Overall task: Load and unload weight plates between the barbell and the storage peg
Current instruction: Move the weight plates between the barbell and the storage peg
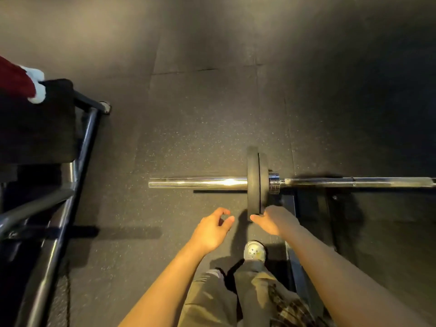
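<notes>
Weight plates [257, 182]: two black discs, pressed face to face, seated on the barbell sleeve [198, 182] and seen edge-on. They sit just right of frame centre, roughly 4 o'clock from the middle of the view. Inner disc is against the collar [274, 182] of the barbell [354, 181]; the shaft runs off toward 3 o'clock, the bare chrome sleeve points toward 9 o'clock with a bright glare spot beside the plates.

Right hand [273, 219]: at the near rim of the plates, 6 o'clock of the discs. Fingers [256, 218] reach across the lower edge, touching or nearly so; whether they actually grip cannot be told. Hand looks loosely spread.

Left hand [212, 230]: just beside the plates at their 7 o'clock, apart from them, fingers curled and half open, holding nothing.

Both forearms are bare and enter from 6 o'clock. Below the hands: olive trousers [212, 300] and one light shoe [254, 250] on the floor [212, 114], which is dark speckled rubber matting with visible seams.

A dark rack frame [292, 256] stands under the barbell at 5 o'clock. At 9 o'clock, well apart from the barbell, a bench [35, 123] with black padding and tubular metal legs; a red and white cloth item [21, 81] lies on its far end.
</notes>
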{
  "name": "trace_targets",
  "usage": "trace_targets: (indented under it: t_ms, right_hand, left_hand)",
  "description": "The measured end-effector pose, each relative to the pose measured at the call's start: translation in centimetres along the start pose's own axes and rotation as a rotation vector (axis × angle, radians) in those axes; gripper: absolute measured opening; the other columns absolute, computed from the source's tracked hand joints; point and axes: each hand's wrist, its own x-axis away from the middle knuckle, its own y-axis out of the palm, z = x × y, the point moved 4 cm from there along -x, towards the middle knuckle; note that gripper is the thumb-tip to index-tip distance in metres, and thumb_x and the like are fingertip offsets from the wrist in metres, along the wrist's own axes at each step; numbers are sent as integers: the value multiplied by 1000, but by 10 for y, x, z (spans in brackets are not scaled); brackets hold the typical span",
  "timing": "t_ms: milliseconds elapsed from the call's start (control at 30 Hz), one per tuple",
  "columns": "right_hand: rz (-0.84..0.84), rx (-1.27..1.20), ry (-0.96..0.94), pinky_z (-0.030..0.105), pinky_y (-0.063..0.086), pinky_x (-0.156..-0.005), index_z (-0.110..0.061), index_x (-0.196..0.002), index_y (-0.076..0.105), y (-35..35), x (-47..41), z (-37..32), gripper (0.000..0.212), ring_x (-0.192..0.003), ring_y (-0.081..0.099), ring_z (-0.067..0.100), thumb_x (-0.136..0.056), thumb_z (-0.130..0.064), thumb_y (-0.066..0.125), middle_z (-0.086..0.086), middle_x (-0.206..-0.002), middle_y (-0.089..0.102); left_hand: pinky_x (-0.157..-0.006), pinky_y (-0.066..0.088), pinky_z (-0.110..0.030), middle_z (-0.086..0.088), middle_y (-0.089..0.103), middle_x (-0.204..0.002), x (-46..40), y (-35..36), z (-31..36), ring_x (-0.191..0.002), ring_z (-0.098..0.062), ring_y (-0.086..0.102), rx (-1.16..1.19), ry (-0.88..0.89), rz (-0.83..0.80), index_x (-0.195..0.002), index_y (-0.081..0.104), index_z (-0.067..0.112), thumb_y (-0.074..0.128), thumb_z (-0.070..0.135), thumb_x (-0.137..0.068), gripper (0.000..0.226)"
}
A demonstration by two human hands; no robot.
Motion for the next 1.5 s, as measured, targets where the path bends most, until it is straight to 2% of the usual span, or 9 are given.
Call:
trace_targets:
  t_ms: [167, 267, 367, 467, 633, 767, 1000, 1300, 1500]
  right_hand:
    - [265, -68, -59, 28, 41, -62, -19, -80, 54, -41, -2, -19, 41, -65, 55, 13, -96, -54, 44, -4, -70, 54]
    - [470, -161, -62, 28, 45, -72, -20, -114, 52, -76, -12, -29, 38, -89, 57, 15, -95, -53, 48, -2, -98, 58]
    - [530, -170, -109, 37, 42, -95, -19, -140, 38, -99, -35, -36, 61, -124, 43, 24, -92, -53, 52, 6, -138, 42]
    - [418, -151, -64, 46, 34, -106, -17, -147, 30, -106, -60, -44, 74, -137, 29, 29, -90, -60, 50, 6, -153, 27]
    - [286, -180, 26, 50, 26, -111, -14, -150, 20, -94, -95, -59, 94, -142, 20, 30, -80, -59, 65, 4, -157, 15]
    - [367, -203, 67, 50, 19, -116, -16, -148, 25, -93, -101, -59, 82, -144, 16, 24, -81, -39, 67, 2, -157, 20]
    - [406, -89, 79, 49, 11, -119, -15, -150, 23, -92, -104, -73, 83, -148, 9, 19, -83, -43, 63, 0, -159, 18]
    - [345, -141, 79, 51, 20, -115, -14, -145, 33, -99, -118, -71, 79, -138, 30, 22, -78, -42, 65, 3, -150, 34]
    - [351, -118, 138, 48, 26, -108, -13, -134, 45, -104, -128, -83, 65, -125, 42, 24, -80, -45, 64, 5, -137, 45]
  left_hand:
    - [-84, 49, -35, -6, 65, -101, -44, 4, 11, -86, -18, 61, 386, -255, -26, -119, 55, 15, 39, 47, -100, 40]
    - [-72, 53, -33, -4, 57, -118, -63, 14, 18, -98, -19, 59, 590, -455, -160, -121, 48, 26, 41, 63, -93, 47]
    - [-77, 57, -34, 7, 53, -115, -82, 37, 24, -109, -19, 59, 573, -386, -254, -125, 49, 24, 57, 70, -80, 64]
    - [-94, 51, -35, 14, 63, -111, -96, 52, 24, -107, -10, 61, 330, -206, -283, -124, 54, 23, 78, 72, -55, 88]
    - [-80, 54, -31, 12, 65, -106, -127, 46, 29, -98, -14, 62, -207, -127, -148, -125, 49, 33, 69, 75, -58, 81]
    - [-93, 51, -36, 11, 61, -118, -128, 55, 26, -109, -15, 60, -70, -142, -238, -132, 39, 34, 74, 59, -64, 80]
    - [-90, 50, -30, 13, 61, -111, -123, 45, 22, -103, -11, 60, 51, -108, -224, -132, 38, 32, 77, 45, -72, 73]
    - [-81, 45, -23, 16, 48, -98, -129, 33, 34, -90, -6, 50, 62, -84, -274, -129, 40, 24, 75, 44, -74, 69]
    - [-88, 51, -32, 6, 59, -113, -136, 26, 32, -99, -14, 58, 82, -106, -300, -131, 39, 24, 74, 47, -74, 71]
